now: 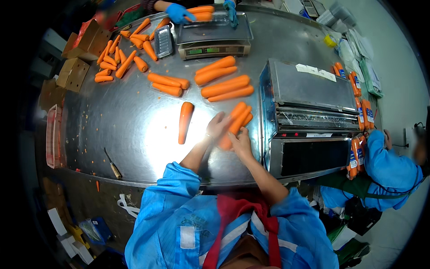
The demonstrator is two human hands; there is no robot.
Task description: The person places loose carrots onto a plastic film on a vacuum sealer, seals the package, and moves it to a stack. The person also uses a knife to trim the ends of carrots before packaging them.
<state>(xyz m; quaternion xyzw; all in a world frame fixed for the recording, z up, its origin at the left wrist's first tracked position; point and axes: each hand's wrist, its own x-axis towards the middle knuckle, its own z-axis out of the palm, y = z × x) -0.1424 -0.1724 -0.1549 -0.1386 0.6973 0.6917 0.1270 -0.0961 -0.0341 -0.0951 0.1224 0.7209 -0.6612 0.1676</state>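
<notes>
Between my left hand (217, 126) and my right hand (239, 141) is a bunch of carrots (237, 118), slightly blurred, near the steel table's front middle. Both hands grip it, the left from its left side, the right from lower right. Just left lies a single large carrot (185, 121). Above my hands lie more grouped carrots: a group at centre left (166, 84), an upper group (215, 69) and a wider group (227, 88). To the right stands a metal wrapping machine (313, 89).
A scale (214, 49), a clear tray (163, 41), loose carrots (126, 63), cardboard boxes (72, 74), a pink crate (53, 136) and a knife (114, 168) are around. A co-worker's blue-gloved hands (179, 13) handle carrots at the scale; another person (389, 175) works beside packaged carrots (366, 114).
</notes>
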